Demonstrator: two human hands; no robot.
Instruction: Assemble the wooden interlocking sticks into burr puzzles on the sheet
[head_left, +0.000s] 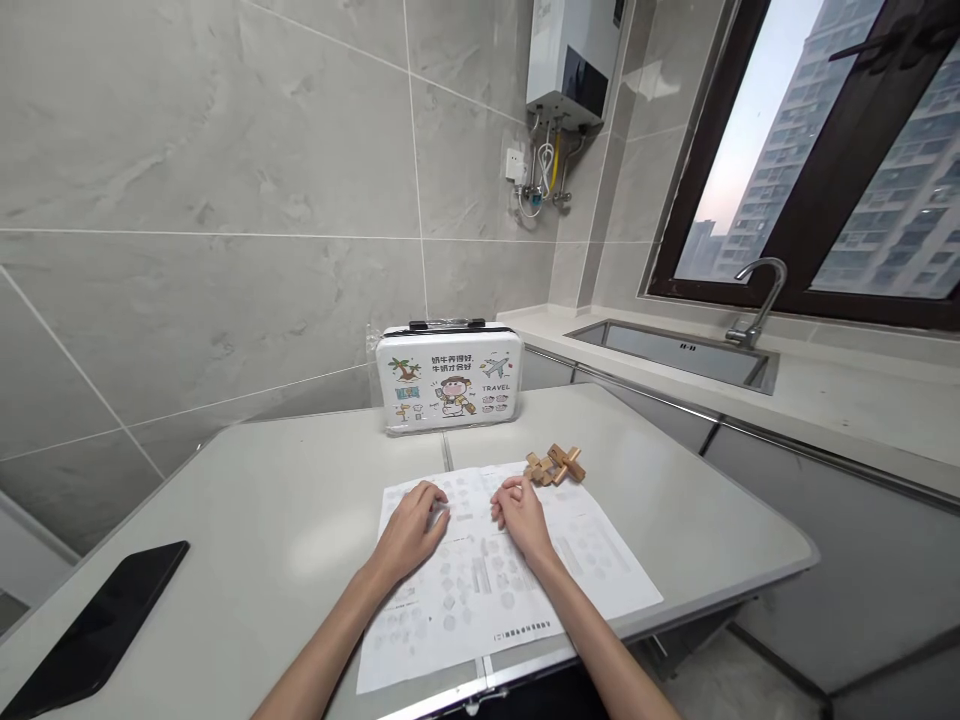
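A printed paper sheet (480,600) with rows of small diagrams lies on the table in front of me. My left hand (416,525) rests on its upper left part, fingers loosely bent and the thumb held apart, with nothing in it. Over the upper middle of the same sheet is my right hand (521,512), its fingers relaxed and half curled, no object visible in them. Just beyond the right hand, at the sheet's top right edge, sits a small cluster of interlocking wooden puzzle pieces (556,465).
A white carry case (452,380) with cartoon prints stands at the back of the white table (277,520). A black phone-like slab (97,630) lies at left. Beyond the table's right side run a counter (825,400), a sink (675,350) and a faucet (765,300).
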